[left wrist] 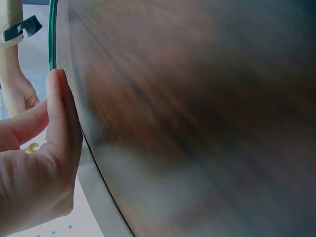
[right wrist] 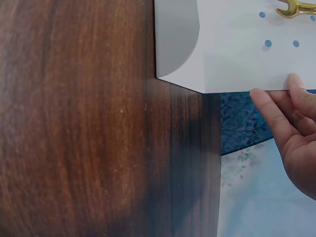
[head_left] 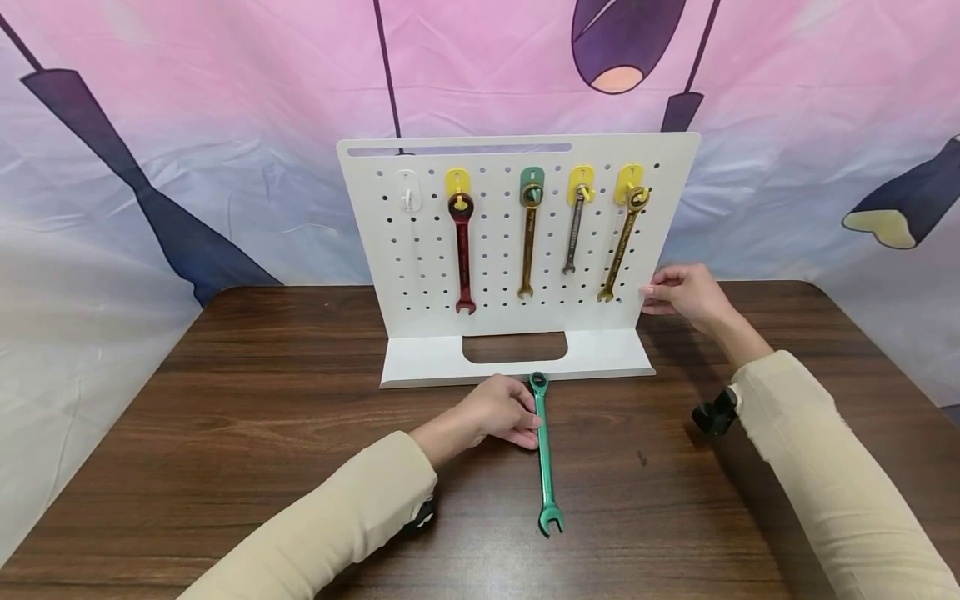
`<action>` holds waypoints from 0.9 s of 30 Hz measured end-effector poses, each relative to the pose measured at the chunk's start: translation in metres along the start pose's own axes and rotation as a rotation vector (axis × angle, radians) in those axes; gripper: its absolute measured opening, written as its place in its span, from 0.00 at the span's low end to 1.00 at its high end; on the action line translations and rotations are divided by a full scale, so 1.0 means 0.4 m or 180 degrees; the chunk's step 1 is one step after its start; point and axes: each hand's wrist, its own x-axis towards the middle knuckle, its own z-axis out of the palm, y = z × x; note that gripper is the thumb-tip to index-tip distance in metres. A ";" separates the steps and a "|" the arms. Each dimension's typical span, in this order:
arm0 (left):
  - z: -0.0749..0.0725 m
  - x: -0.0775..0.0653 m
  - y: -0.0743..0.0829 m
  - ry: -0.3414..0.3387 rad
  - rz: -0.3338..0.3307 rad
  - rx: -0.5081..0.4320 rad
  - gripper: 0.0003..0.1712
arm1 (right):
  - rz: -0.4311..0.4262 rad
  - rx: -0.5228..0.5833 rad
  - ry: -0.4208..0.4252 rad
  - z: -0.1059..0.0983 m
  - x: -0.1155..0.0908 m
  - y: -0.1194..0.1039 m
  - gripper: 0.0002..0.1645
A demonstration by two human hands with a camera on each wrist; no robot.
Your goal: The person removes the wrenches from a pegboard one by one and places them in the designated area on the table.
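My left hand (head_left: 504,411) pinches a green combination wrench (head_left: 545,458) close to its ring end, in front of the pegboard's base. The wrench's open end points toward me; in the left wrist view only a green strip (left wrist: 52,37) of it shows past the fingertips. At the right edge of the white pegboard (head_left: 495,250), my right hand (head_left: 686,293) grips the board, thumb on the front and fingers at the edge in the right wrist view. Nearest that hand hangs a gold wrench (head_left: 621,250), its open end (right wrist: 295,8) visible from the wrist.
A red wrench (head_left: 463,254), a bronze wrench (head_left: 529,250) and a small silver wrench (head_left: 574,233) hang from coloured hooks. Far left on the board is a white hook (head_left: 408,196). The board stands on a brown wooden table (head_left: 285,400) before a patterned cloth (head_left: 262,100).
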 end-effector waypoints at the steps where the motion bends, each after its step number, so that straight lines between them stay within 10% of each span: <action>1: 0.004 0.002 0.001 0.0004 -0.0019 -0.0015 0.06 | -0.0002 0.0001 -0.0002 0.000 0.000 0.000 0.12; 27: 0.032 -0.007 0.011 0.0195 -0.0240 0.0004 0.07 | -0.0011 -0.0111 0.0111 0.005 0.003 0.003 0.10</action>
